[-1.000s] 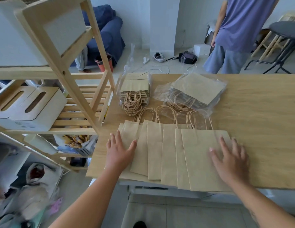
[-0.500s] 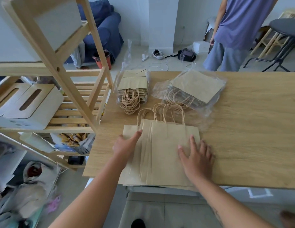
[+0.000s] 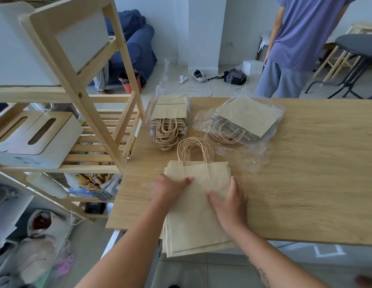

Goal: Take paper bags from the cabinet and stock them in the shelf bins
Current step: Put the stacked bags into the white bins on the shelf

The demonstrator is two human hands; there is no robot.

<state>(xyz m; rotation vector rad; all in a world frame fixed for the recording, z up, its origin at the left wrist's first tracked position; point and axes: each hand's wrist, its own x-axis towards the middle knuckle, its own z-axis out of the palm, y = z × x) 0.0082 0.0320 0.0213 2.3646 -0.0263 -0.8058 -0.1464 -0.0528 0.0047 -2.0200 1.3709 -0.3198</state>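
Observation:
A neat stack of brown paper bags (image 3: 198,223) with twisted rope handles lies flat on the wooden table (image 3: 305,183), its bottom end hanging over the near edge. My left hand (image 3: 167,189) grips the stack's left side, thumb on top. My right hand (image 3: 229,201) presses flat on the stack's right half, fingers together. Farther back lie two plastic-wrapped packs of paper bags, the left pack (image 3: 169,119) and the right pack (image 3: 246,119). The wooden shelf (image 3: 81,96) stands to the left with white bins (image 3: 35,140) on it.
A person in a purple shirt (image 3: 301,44) stands beyond the table's far edge. A black stool (image 3: 355,59) is at the back right. Bags and clutter lie on the floor under the shelf (image 3: 41,246). Empty plastic wrap (image 3: 249,159) lies right of the stack.
The bags were fanned out across the table; both hands have pushed inward and gathered them into one squared stack, now shifted toward the near edge.

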